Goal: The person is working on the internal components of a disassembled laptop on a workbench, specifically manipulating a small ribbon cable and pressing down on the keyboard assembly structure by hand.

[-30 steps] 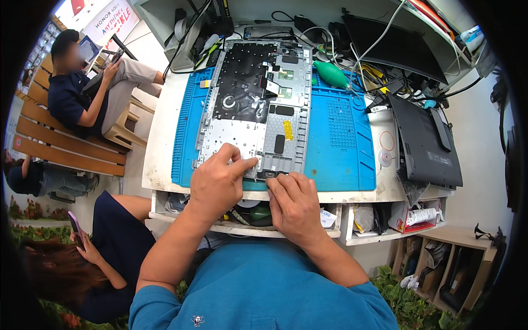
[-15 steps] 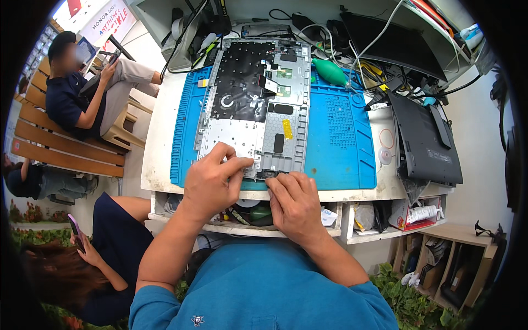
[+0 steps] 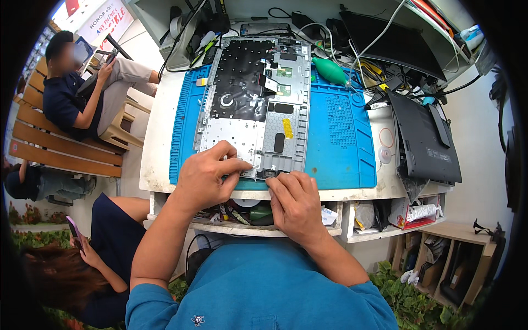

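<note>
A laptop's stripped top cover (image 3: 283, 126) lies inside-up on a blue work mat (image 3: 341, 148), its narrow end toward me. Black film (image 3: 236, 82) covers the far left part, and bare silver metal (image 3: 234, 135) shows nearer. A strip of yellow tape (image 3: 287, 128) sticks to the grey side. My left hand (image 3: 212, 176) is closed, with thumb and forefinger pinched at the metal's near corner; anything between them is too small to make out. At the cover's near edge my right hand (image 3: 297, 203) has its fingers curled against the rim beside a small dark part (image 3: 269, 174).
A green rubber blower (image 3: 331, 71) and tangled cables lie behind the mat. On the right rests a dark laptop base (image 3: 426, 137). Open drawers (image 3: 253, 230) hold assorted parts under the table edge (image 3: 352, 195). People sit at the left, one on a wooden bench (image 3: 66, 148).
My left hand has shifted slightly left and toward me, still pinched at the same corner. My right hand stays at the rim, and the cover has barely moved.
</note>
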A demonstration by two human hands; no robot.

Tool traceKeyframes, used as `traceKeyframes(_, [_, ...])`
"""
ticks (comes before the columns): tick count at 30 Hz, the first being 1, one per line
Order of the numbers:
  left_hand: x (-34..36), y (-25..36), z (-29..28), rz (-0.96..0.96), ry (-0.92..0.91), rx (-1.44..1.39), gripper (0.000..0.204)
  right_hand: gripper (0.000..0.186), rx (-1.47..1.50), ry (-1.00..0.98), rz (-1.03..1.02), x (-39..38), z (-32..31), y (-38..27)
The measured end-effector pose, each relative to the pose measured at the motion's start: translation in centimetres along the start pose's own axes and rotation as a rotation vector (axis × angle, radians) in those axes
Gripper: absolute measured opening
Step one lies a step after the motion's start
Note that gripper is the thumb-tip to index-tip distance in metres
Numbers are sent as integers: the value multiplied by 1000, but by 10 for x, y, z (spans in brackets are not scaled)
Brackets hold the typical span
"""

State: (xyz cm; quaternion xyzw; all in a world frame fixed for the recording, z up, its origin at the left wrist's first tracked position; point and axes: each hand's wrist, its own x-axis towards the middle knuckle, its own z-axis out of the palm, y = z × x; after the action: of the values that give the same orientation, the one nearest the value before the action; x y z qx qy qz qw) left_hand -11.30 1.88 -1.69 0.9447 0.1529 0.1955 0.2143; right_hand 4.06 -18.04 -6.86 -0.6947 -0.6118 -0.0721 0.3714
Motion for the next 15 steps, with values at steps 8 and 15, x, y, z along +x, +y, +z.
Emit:
traceKeyframes(8, [7, -4, -2, 65, -57, 10, 31, 38, 1, -18, 10, -1, 1, 1])
traceKeyframes(15, [26, -14, -4, 164, -111, 58, 33, 39, -2, -20, -6, 1, 0, 1])
